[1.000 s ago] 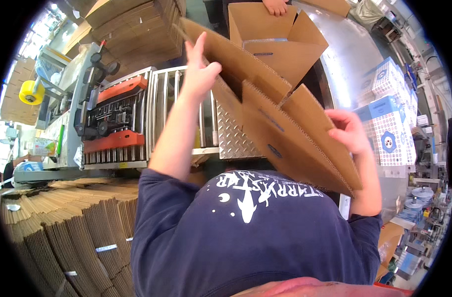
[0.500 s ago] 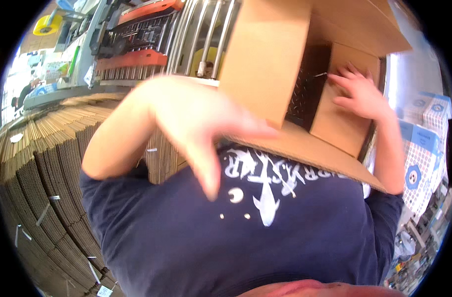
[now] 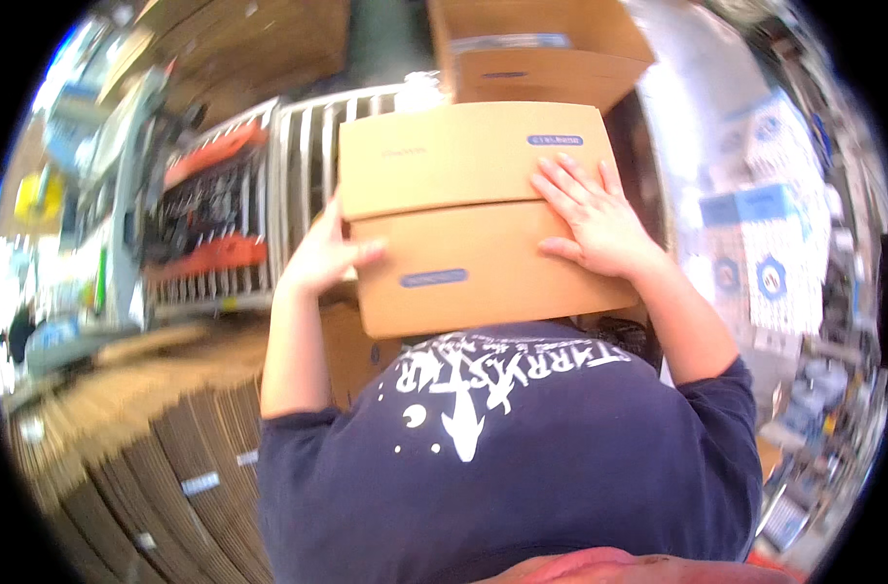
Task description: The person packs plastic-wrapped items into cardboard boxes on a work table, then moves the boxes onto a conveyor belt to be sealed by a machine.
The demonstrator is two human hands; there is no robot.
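A brown cardboard box point(image 3: 463, 170) is in front of my chest, its two top flaps folded down and meeting at a narrow seam. Small dark blue printed labels mark the flaps. My left hand point(image 3: 324, 255) grips the box's left edge, thumb over the top and fingers along the side. Across the right part of the flaps lies my right hand point(image 3: 592, 219), flat with fingers spread. What is inside the box is hidden now.
Beyond the box stands another open carton point(image 3: 561, 73). A roller conveyor point(image 3: 303, 146) with an orange-barred machine point(image 3: 213, 256) is to the left. Stacked flat cardboard point(image 3: 186, 457) fills the lower left. White and blue patterned boxes point(image 3: 770, 268) stand at right.
The box's raised flaps have been folded down, covering the dark interior. My left hand has come from in front of my chest to the box's left edge; my right hand now rests on top.
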